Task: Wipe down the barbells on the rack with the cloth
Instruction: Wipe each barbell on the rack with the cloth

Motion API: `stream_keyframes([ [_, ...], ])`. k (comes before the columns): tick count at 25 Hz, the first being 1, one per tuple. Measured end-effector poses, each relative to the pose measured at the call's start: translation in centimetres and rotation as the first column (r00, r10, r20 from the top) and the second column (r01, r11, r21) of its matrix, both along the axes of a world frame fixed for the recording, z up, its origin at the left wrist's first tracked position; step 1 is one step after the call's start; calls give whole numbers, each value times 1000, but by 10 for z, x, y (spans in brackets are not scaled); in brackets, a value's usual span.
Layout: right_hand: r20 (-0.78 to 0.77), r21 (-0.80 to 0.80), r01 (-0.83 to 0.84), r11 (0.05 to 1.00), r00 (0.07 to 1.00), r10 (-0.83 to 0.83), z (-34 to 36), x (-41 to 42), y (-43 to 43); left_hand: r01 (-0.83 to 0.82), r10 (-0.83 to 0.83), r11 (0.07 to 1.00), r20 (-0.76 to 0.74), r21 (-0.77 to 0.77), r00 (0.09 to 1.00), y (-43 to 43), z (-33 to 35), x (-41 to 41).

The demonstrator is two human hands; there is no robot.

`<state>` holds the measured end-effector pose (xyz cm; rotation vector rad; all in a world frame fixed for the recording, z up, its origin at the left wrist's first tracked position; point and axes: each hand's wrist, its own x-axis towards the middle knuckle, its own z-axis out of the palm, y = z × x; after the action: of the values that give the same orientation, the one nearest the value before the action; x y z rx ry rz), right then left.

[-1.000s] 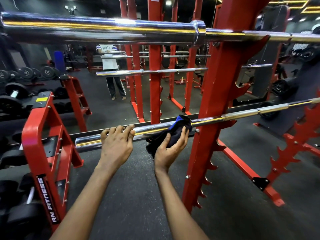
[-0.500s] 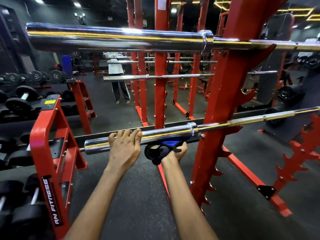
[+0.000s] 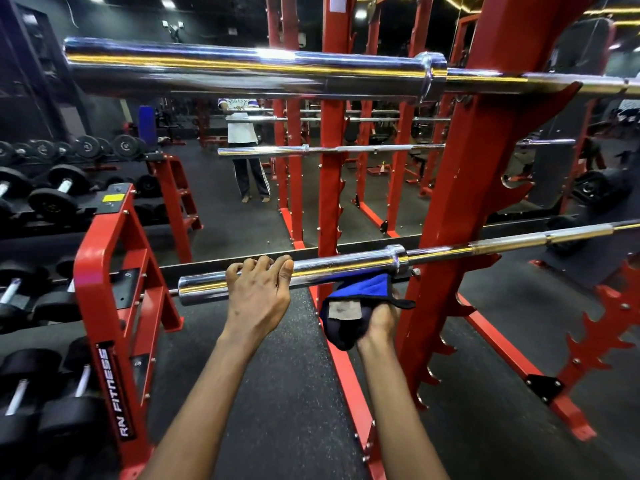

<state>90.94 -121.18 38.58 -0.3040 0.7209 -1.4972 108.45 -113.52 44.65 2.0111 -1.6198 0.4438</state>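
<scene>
A chrome barbell [image 3: 349, 265] lies across the red rack [image 3: 460, 209] at waist height. My left hand [image 3: 258, 296] grips its sleeve from above, fingers curled over the top. My right hand [image 3: 379, 322] holds a blue and black cloth [image 3: 356, 303] bunched just under the sleeve, close to the collar; whether the cloth touches the steel I cannot tell. A second, thicker-looking chrome barbell [image 3: 242, 69] rests on the rack higher up, near my head.
A red dumbbell rack [image 3: 114, 282] with black dumbbells stands to the left. A wall mirror behind the rack reflects a person [image 3: 244, 150], barbells and red uprights. The floor is dark rubber; the rack's red base rail [image 3: 349, 382] runs between my arms.
My right hand has slid the cloth off the top of the lower bar's sleeve and now holds it beneath the sleeve, nearer the collar. My left hand keeps its grip.
</scene>
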Motion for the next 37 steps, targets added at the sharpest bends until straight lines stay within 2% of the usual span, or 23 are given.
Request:
stream_keyframes([
  [1, -63, -84, 96, 992, 993, -101, 0, 2, 3, -2, 2, 1000, 4, -5, 1000, 0, 0, 0],
  [2, -210, -164, 206, 965, 948, -238, 0, 0, 9, -3, 3, 1000, 6, -8, 1000, 0, 0, 0],
  [3, -379, -257, 299, 919, 844, -380, 5, -4, 17, -4, 4, 1000, 6, -8, 1000, 0, 0, 0],
  [4, -544, -354, 342, 871, 682, -489, 9, -5, 21, -3, 3, 1000, 7, -6, 1000, 0, 0, 0],
  [5, -641, -442, 336, 831, 529, -555, 14, -8, 23, -2, 2, 1000, 8, -3, 1000, 0, 0, 0],
  [7, -692, -596, 261, 760, 314, -650, 24, -13, 26, 1, -2, 1000, 10, 3, 1000, 1, 0, 1],
  [9, -714, -649, 127, 750, 236, -659, 30, -15, 22, -6, 6, 1000, 22, -1, 1000, 0, -1, 1],
  [14, -727, -662, -194, 724, -66, -683, 55, -8, -6, -25, 23, 999, 62, 34, 998, -4, -5, 4],
  [16, -769, -587, -201, 784, -166, -618, 66, -11, -21, 10, -13, 999, 56, 52, 998, -3, -4, 4],
  [19, -816, -527, -162, 834, -177, -550, 68, -14, -29, 84, -84, 995, -8, 51, 996, 5, -3, 16],
  [24, -735, -590, -341, 732, -149, -662, 58, 39, 13, -38, 34, 998, 78, 51, 996, 22, -6, 53],
  [28, -691, -598, -452, 662, -127, -712, 60, 40, 21, -4, 2, 1000, 81, 27, 997, 29, -4, 52],
  [32, -760, -588, -277, 760, -134, -636, 73, -13, -18, 1, -1, 1000, 51, 16, 999, 43, -8, 73],
  [37, -736, -580, -236, 780, -260, -625, 64, -8, -18, -27, 28, 999, 42, -23, 999, 46, -14, 84],
])
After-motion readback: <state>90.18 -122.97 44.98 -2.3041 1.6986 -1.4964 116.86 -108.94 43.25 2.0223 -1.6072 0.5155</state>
